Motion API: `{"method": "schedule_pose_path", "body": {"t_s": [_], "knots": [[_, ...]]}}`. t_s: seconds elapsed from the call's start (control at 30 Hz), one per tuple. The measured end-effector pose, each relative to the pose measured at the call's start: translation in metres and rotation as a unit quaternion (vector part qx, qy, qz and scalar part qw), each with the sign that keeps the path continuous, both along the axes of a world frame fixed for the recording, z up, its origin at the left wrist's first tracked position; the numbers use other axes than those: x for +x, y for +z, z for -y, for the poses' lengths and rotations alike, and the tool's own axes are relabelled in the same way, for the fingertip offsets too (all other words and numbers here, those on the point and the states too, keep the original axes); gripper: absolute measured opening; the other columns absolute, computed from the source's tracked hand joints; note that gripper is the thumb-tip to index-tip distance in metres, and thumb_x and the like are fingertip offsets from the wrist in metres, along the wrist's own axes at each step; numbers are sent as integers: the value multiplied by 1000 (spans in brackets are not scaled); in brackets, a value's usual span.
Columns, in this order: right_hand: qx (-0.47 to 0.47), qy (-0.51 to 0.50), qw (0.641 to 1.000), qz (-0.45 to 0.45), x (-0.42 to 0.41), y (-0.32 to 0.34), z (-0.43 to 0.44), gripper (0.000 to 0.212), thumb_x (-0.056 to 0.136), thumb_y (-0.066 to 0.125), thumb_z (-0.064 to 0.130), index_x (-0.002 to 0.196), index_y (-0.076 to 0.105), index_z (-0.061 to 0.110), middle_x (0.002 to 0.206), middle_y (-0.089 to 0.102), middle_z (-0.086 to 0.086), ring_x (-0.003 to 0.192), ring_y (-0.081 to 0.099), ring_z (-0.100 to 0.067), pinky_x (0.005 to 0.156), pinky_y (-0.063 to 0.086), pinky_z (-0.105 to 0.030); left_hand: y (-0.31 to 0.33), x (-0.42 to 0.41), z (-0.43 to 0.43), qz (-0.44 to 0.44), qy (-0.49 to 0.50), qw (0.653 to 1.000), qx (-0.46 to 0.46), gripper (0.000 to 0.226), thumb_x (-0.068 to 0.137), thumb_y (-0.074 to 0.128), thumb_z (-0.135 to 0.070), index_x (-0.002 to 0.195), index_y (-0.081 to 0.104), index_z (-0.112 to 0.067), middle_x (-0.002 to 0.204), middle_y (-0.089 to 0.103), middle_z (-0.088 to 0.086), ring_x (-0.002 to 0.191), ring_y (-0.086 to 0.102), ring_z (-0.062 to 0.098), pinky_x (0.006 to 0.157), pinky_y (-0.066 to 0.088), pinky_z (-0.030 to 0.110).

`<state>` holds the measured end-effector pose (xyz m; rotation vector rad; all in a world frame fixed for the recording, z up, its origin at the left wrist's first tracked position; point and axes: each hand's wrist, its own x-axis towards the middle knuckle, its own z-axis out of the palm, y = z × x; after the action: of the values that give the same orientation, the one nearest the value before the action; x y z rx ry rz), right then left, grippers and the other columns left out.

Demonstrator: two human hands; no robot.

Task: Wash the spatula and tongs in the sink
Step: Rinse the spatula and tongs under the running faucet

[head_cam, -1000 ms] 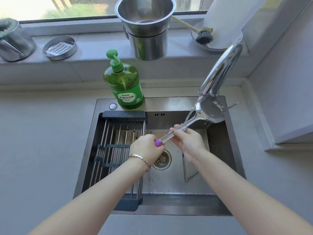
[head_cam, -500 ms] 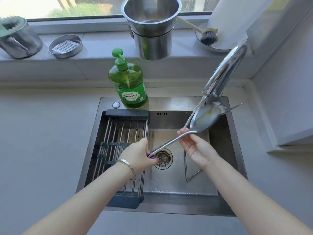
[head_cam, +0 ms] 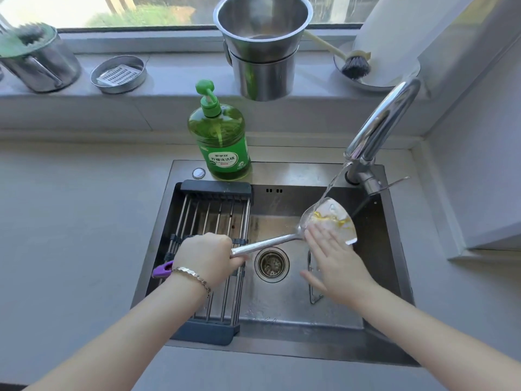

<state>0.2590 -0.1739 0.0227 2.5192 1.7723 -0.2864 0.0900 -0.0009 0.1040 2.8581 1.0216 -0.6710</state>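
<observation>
A steel sink is set into the grey counter. A drying rack is laid across its left side, and a soap bottle is stood on its back rim. Stacked pots and a round tin are kept on the windowsill.

A green soap bottle with a pump top stands upright on the grey tabletop, and just in front of it lies a rack of steel rods with dark end bars. To the right, a chrome faucet runs a thin stream. On the windowsill sit two stacked steel buckets, a black-bristled brush, a round tin with a perforated insert, and a green-lidded steel pot.
</observation>
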Motion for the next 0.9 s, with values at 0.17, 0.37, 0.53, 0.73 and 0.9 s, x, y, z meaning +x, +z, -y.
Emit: {"method": "schedule_pose_path", "body": {"t_s": [0.17,0.37,0.53,0.73,0.9], "knots": [[-48,-12,999,-7,0,2,-21,78,84,30,58,127,54,-2,134,53,-17,125,50,-30,112,17,-33,13,0,-7,-11,-3,1000,14,31,88,46,-49,88,59,-20,57,35,-7,65,49,16,60,38,26],[-11,-18,1000,-13,9,5,-30,88,88,25,66,149,10,5,157,2,-9,146,5,-23,113,-1,-29,14,-8,-6,-36,-16,999,18,31,89,46,-44,94,61,-18,70,47,-3,67,49,18,61,38,26],[-33,85,996,-7,2,-2,-26,99,75,10,71,149,12,5,156,2,-10,145,9,-24,112,-5,-35,14,-9,-1,-52,-14,999,1,29,88,47,-45,90,59,-19,76,54,0,69,48,20,63,39,27],[-67,57,996,-35,7,4,-21,78,86,28,60,134,48,2,143,42,-14,129,46,-23,114,18,-29,17,-5,-3,-42,-4,999,1,26,88,48,-44,78,45,-20,58,37,-6,64,49,18,60,39,26],[-50,-32,997,-39,24,5,-11,77,89,23,56,140,37,0,149,32,-15,138,32,-26,117,9,-29,15,-5,-8,-26,7,1000,9,23,88,48,-41,78,46,-21,58,36,-6,63,48,18,60,39,26]]}}
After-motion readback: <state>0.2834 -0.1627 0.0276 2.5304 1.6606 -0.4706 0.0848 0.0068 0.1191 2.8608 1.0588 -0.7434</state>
